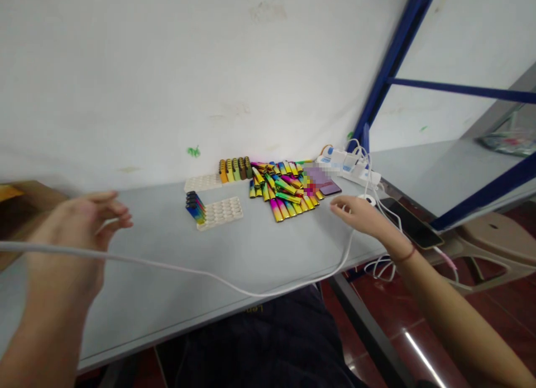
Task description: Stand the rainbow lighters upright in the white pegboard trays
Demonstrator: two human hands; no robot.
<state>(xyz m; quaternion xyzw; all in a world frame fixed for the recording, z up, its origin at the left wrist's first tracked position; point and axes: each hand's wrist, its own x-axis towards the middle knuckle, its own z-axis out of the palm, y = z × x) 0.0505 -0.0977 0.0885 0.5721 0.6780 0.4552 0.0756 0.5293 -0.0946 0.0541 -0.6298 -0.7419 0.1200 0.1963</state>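
My left hand (84,223), smeared by motion, hovers over the left of the table beside a cardboard box, its fingers loosely bent and nothing visible in them. Near the table's right side, my right hand (355,212) has relaxed, slightly parted fingers and holds nothing visible. Between them, a white slotted tray (221,212) carries several blue-and-yellow, black-topped tubes (195,207) standing at its left end. Behind it, another white tray (201,183) holds upright orange to dark green tubes (234,170). A pile of shiny rainbow-coloured tubes (285,192) lies left of my right hand.
A phone (333,188) lies by the pile, partly pixelated. Behind it is a white power strip (349,167) with plugs. A white cable (251,293) crosses in front. The cardboard box (37,195) is left; a blue metal frame (383,75), second phone (412,223) and beige stool (498,234) are right.
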